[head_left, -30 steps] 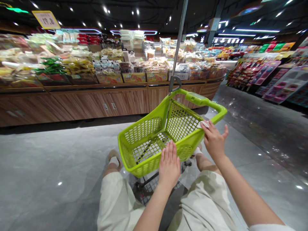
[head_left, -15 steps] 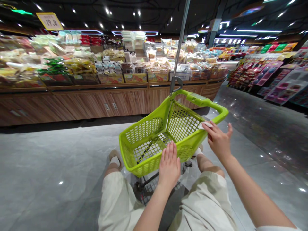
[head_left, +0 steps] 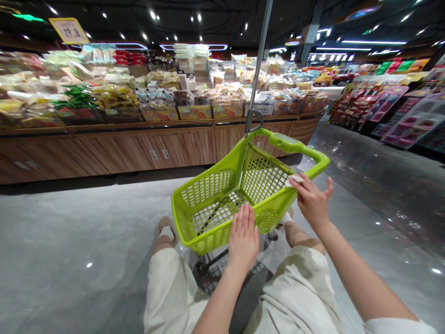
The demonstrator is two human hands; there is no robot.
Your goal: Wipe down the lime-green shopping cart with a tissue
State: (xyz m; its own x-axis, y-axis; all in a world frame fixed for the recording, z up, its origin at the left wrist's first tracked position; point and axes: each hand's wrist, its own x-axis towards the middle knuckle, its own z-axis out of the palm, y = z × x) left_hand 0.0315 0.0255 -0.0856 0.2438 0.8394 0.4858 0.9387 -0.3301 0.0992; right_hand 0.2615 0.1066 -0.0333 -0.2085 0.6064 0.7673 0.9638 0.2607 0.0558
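A bright green shopping cart with a latticed basket stands between my legs, its basket holding nothing. My left hand lies against the near rim of the basket, fingers stretched out and close together. At the rim near the handle, my right hand presses a small white wipe with its fingertips, thumb sticking out. Most of the wipe is hidden under the fingers. A grey metal pole rises from the back corner of the cart.
Behind the cart runs a wooden display counter heaped with packaged food. A price sign hangs at upper left. Snack racks stand at right. Glossy grey floor surrounds the cart.
My right hand has shifted slightly left along the rim with the wipe. The left hand stays at the near rim, and the cart looks unmoved.
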